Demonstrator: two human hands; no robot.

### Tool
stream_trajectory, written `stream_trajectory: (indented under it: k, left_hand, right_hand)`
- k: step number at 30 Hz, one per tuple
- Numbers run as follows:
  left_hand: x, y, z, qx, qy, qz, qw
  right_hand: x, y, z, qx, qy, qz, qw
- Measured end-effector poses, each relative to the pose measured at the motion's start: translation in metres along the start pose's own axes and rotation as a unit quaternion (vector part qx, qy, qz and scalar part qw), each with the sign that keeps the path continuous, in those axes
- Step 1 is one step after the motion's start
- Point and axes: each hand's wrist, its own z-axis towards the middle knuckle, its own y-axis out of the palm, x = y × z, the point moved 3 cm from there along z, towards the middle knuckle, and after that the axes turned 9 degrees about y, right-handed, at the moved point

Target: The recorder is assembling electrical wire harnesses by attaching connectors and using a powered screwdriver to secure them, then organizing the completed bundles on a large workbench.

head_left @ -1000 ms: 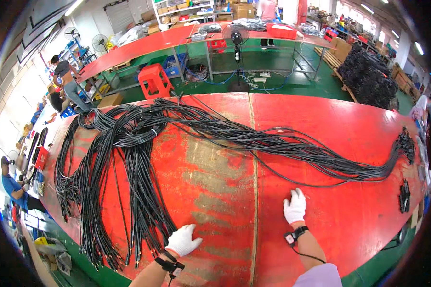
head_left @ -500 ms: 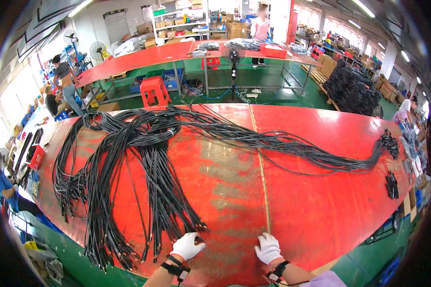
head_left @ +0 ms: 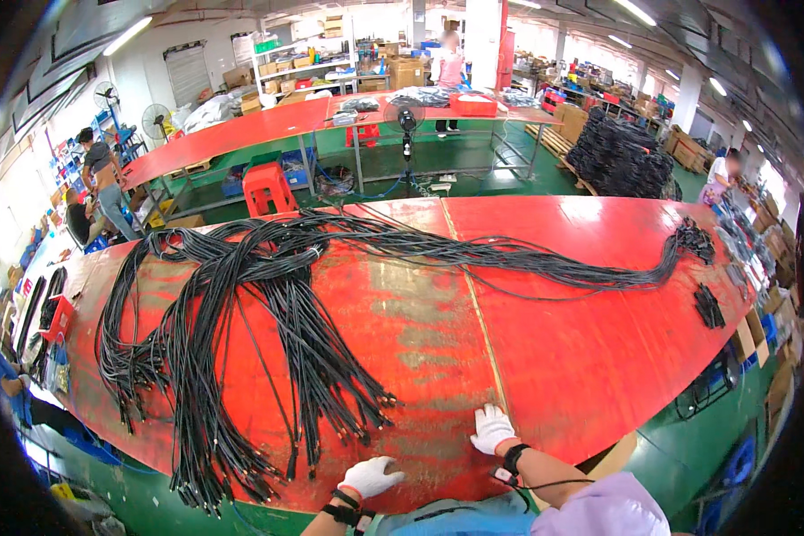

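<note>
A large bundle of long black cables (head_left: pixel 207 335) lies across the red tabletop (head_left: pixel 563 357), its loose ends fanned toward me on the left. Its long tail runs right, toward a dark cluster of cable ends (head_left: pixel 693 241). My left hand (head_left: pixel 372 477), in a white glove, is by the near table edge, right of the fanned ends and apart from them. Its fingers reach out to the right, and nothing shows in them. Beside the pale seam in the tabletop, my gloved right hand (head_left: pixel 491 430) rests with fingers spread, holding nothing. Each wrist wears a black strap.
A small black bundle (head_left: pixel 709 306) lies at the table's right end. Beyond the table stand a red stool (head_left: pixel 268 189), a black fan (head_left: pixel 406 121) and another long red table (head_left: pixel 232 129). Several people are around the room. A red bin (head_left: pixel 58 319) sits at the left.
My left hand has drawn back from the cable ends toward the near edge. My right hand has shifted slightly forward, its fingers still spread. The view has turned a little; the cables look unchanged.
</note>
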Motion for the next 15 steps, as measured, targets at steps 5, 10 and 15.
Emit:
stream_trajectory:
  k: [5, 10, 15]
  left_hand:
    - [0.009, -0.01, -0.013, 0.011, 0.01, 0.0, 1.0]
    - [0.006, -0.007, -0.022, 0.017, 0.015, -0.017, 1.0]
    - [-0.001, -0.003, -0.031, 0.025, 0.02, -0.022, 0.999]
  right_hand:
    - [0.002, 0.004, 0.004, -0.023, 0.012, -0.006, 1.0]
    - [0.0, 0.001, 0.006, -0.025, 0.014, -0.022, 0.999]
    - [0.001, 0.006, 0.007, -0.01, 0.016, -0.027, 0.999]
